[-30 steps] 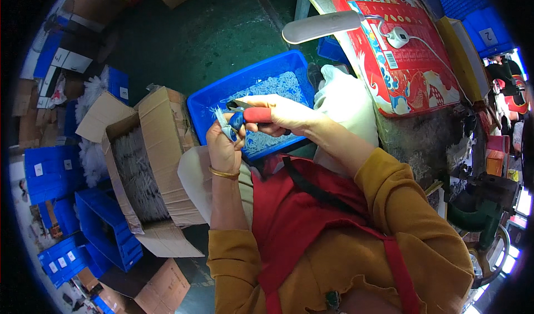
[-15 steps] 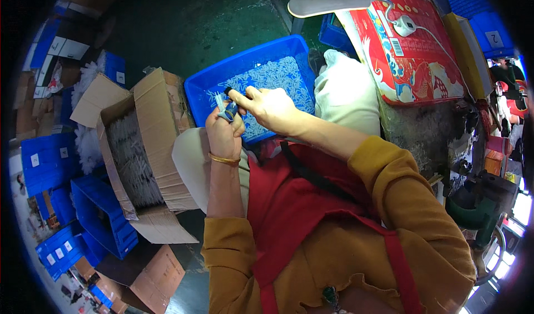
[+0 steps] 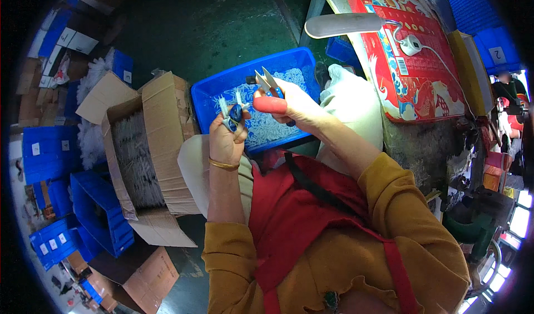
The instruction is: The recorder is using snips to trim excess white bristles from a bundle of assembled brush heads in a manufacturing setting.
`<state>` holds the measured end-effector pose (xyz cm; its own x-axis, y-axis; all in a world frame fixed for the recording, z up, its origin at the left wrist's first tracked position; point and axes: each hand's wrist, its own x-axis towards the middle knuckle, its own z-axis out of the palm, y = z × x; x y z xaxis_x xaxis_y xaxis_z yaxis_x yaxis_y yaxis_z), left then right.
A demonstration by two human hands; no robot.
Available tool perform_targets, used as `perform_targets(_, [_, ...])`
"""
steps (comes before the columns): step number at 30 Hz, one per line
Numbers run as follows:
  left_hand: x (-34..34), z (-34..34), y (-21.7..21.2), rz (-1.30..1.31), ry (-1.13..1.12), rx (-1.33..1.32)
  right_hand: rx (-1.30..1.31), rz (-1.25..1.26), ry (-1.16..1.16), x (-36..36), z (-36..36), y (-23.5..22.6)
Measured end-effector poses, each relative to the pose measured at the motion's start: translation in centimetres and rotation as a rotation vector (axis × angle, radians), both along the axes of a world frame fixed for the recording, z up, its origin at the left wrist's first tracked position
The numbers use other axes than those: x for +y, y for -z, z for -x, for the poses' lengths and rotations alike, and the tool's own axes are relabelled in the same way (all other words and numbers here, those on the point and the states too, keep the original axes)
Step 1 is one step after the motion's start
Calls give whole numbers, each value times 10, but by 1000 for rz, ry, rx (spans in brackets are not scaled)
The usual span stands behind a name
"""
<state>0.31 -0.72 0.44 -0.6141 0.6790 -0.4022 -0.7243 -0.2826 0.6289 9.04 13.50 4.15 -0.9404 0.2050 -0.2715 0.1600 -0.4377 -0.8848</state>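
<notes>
My left hand (image 3: 227,138) pinches a small dark blue part (image 3: 234,113) with pale comb-like pieces sticking up from it. My right hand (image 3: 292,105), a red cover on its thumb, holds small snips (image 3: 266,82) whose open blades point up and away, a little to the right of the part. Both hands hover over a blue plastic tray (image 3: 207,99) filled with several small pale parts.
An open cardboard box (image 3: 139,158) full of pale parts stands at my left. Blue bins (image 3: 103,214) are stacked at the lower left. A red printed box (image 3: 414,52), a white lamp head (image 3: 342,24) and a white bag (image 3: 356,108) lie to the right.
The snips have lifted off the blue part and now sit to its right with blades apart. My left hand still grips the part.
</notes>
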Motion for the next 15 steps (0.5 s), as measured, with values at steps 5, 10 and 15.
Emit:
perform_targets(5, [10,-11,-7,-22,130,37,-44,-72,-30,-5,6,0])
perform_targets(10, [15,-22,-4,12,59,143,-17,4,-13,-5,8,6])
perform_targets(15, [19,-26,-9,119,-36,247,-22,158,52,-8,13,14])
